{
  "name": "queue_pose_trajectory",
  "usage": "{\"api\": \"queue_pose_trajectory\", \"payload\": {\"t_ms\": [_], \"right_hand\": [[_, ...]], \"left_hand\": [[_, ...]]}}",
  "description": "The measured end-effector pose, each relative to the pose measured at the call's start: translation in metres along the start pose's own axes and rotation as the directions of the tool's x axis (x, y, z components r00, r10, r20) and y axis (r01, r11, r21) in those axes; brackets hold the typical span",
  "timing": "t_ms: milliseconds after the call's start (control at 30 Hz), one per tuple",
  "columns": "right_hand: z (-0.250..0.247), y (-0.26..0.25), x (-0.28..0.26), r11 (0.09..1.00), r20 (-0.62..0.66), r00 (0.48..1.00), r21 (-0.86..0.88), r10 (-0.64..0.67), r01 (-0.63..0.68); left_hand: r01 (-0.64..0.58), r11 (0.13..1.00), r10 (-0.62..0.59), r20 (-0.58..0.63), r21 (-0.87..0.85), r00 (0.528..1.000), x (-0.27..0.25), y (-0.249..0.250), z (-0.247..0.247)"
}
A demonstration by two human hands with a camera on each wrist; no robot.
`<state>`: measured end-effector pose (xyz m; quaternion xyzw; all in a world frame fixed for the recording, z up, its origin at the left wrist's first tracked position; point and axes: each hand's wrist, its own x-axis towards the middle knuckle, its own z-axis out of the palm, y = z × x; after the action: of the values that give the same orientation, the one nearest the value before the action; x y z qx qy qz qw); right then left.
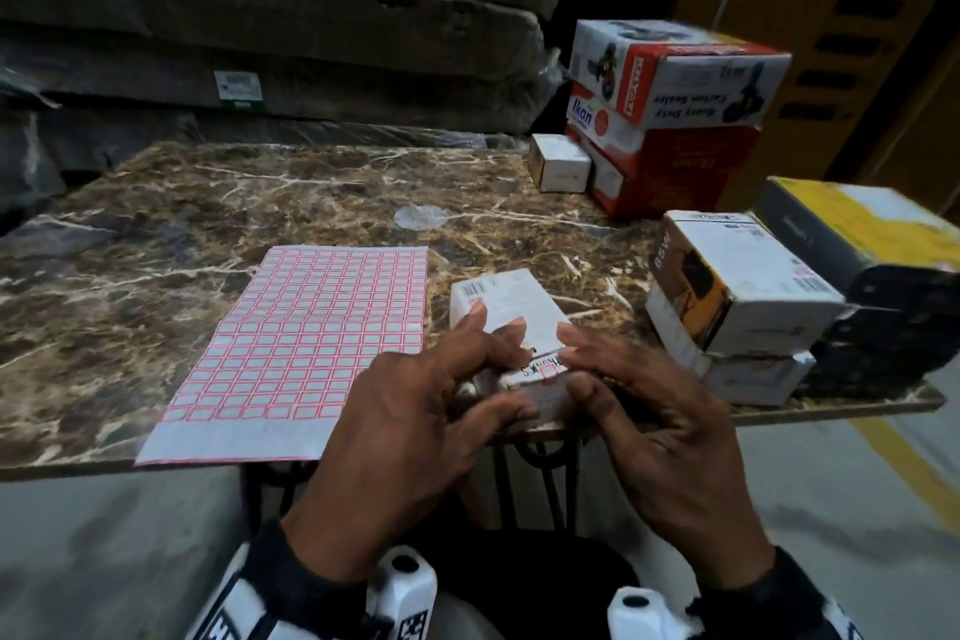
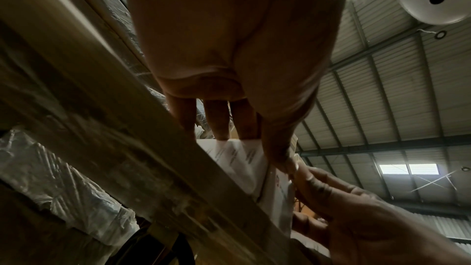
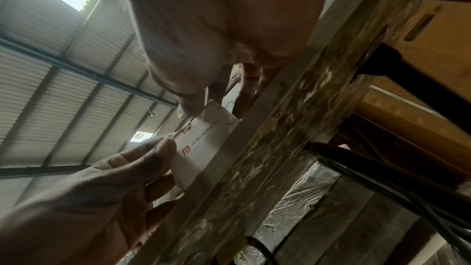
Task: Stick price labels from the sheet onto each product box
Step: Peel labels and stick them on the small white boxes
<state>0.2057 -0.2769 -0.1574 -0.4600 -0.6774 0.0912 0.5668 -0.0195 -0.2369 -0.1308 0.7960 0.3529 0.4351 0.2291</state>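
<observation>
White box (image 1: 511, 327) right of label sheet (image 1: 311, 343) at the counter (image 1: 208, 203) edge, one label (image 1: 548, 372) on. Both hands' grip curled round it: left hand (image 1: 410, 437), right hand (image 1: 654, 411). Other boxes (image 1: 727, 286) beyond: labels not visible.

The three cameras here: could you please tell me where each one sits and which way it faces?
Head: worn on the head, looking down at the marble table, label sheet, both hands.
Left wrist: below the left hand, looking up at the roof.
Right wrist: below the right hand, looking up likewise.
All share the white box.
</observation>
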Motion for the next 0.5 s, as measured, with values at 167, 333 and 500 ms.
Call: {"api": "queue_pose_trajectory", "payload": {"t_ms": [167,333,500], "right_hand": [[0.011,0.002,0.001,1.000,-0.081,0.997,-0.002,0.004,-0.004],[0.002,0.006,-0.001,0.998,-0.011,1.000,0.057,0.020,-0.020],[0.010,0.001,0.000,0.997,-0.082,0.996,0.069,0.047,-0.042]], "left_hand": [[0.033,0.999,-0.037,-0.086,-0.041,0.996,-0.003,0.003,0.010],[0.058,0.994,-0.068,-0.103,-0.097,0.992,-0.005,0.006,0.016],[0.067,0.984,-0.083,-0.092,-0.164,0.992,-0.006,0.004,0.016]]}}
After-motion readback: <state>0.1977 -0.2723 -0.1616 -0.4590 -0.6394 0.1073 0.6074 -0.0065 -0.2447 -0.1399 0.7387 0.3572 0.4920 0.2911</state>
